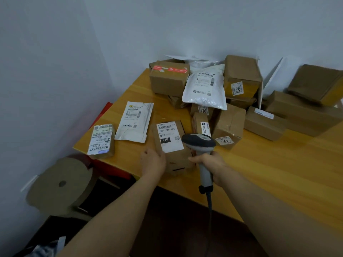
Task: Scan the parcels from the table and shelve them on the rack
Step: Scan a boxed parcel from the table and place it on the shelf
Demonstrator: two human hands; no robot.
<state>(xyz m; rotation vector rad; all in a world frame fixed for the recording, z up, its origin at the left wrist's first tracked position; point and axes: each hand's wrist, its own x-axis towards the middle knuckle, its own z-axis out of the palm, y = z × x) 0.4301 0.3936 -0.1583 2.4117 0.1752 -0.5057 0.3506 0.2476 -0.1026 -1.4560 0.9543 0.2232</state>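
At the left of the table (269,173) lie a small labelled packet (101,140) and a white envelope (134,123). The left hand (153,161) grips the brown box (172,145) by its near-left edge. The right hand (209,163) is wrapped round the scanner (199,141) just beside it. More parcels (241,75) are heaped behind.

Behind and under the white bag (204,89), several parcels (201,63) are mostly covered. Far right of it, a brown box (315,84) is blurred and edge-cut.
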